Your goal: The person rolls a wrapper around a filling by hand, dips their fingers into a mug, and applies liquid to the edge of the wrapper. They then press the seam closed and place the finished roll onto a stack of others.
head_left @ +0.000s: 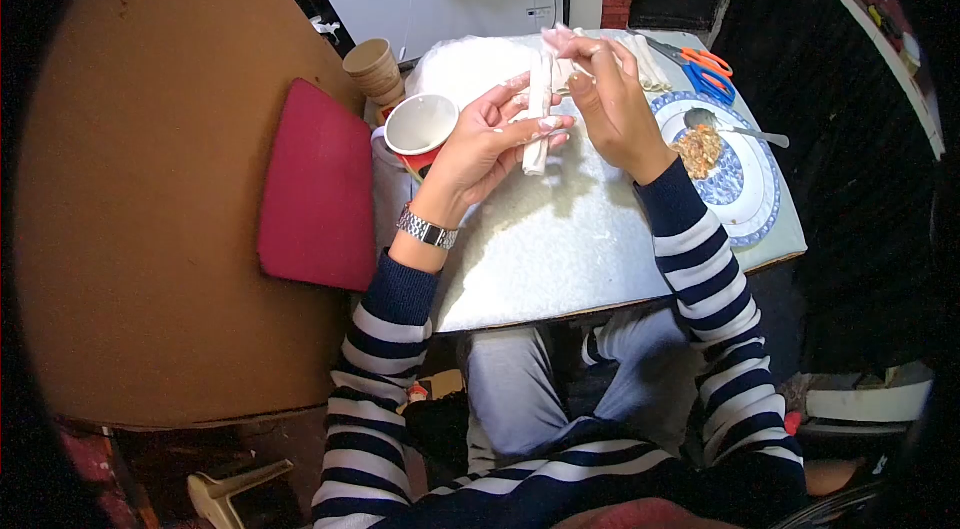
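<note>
My left hand (478,147), wearing a silver watch (428,228), pinches a slim, pale uncooked spring roll (535,147) upright above the table. Close to the roll's upper end is my right hand (622,119), its fingers raised and apart with nothing visible between them. Whitish smears show on the fingertips. Behind the right hand lie several more rolls (648,67), partly hidden by it. A blue-rimmed plate (769,191) to the right carries chopped filling (697,151) and a metal spoon (752,134).
A white-and-red mug (422,125) stands just left of my left hand, with stacked beige cups (372,67) behind it. White plastic (462,67) lies at the back. Blue-handled scissors (712,85) and an orange-handled pair (708,61) lie back right. A red chair back (318,191) borders the left.
</note>
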A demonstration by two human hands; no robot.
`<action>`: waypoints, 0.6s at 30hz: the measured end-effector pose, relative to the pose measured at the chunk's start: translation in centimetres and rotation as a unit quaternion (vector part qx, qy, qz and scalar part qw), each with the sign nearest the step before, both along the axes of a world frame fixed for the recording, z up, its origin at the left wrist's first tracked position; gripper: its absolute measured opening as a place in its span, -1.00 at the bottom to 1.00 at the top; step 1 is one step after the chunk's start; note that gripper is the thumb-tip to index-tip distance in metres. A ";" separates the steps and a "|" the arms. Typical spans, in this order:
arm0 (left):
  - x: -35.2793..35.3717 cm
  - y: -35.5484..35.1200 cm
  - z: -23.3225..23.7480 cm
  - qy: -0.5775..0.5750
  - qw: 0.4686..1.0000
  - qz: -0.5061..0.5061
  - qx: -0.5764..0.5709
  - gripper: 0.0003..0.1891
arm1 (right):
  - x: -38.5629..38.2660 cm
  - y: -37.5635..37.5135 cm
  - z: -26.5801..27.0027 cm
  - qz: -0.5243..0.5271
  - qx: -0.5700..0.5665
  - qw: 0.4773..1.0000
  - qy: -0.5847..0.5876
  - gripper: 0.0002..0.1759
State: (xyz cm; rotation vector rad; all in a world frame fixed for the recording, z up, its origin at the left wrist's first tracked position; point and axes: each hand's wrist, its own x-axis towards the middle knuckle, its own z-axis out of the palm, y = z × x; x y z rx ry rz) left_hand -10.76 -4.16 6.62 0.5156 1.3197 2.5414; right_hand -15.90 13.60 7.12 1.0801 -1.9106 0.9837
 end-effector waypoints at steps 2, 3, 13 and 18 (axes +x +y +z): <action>0.0 -0.1 0.0 0.000 1.000 0.007 -0.003 -0.32 | -0.1 -0.1 -0.3 0.010 -0.007 1.000 0.025 -0.51; 0.0 -0.1 0.1 0.000 1.000 0.011 -0.005 -0.32 | 0.4 0.0 0.1 0.028 0.004 0.999 0.033 -0.49; 0.0 0.1 0.2 0.021 0.997 0.047 -0.063 -0.20 | 0.5 -0.1 0.0 0.028 -0.042 0.997 -0.053 -0.56; -0.3 0.2 -0.2 0.039 0.997 0.039 -0.059 -0.16 | 0.6 -0.4 0.0 0.084 -0.026 0.996 -0.022 -0.51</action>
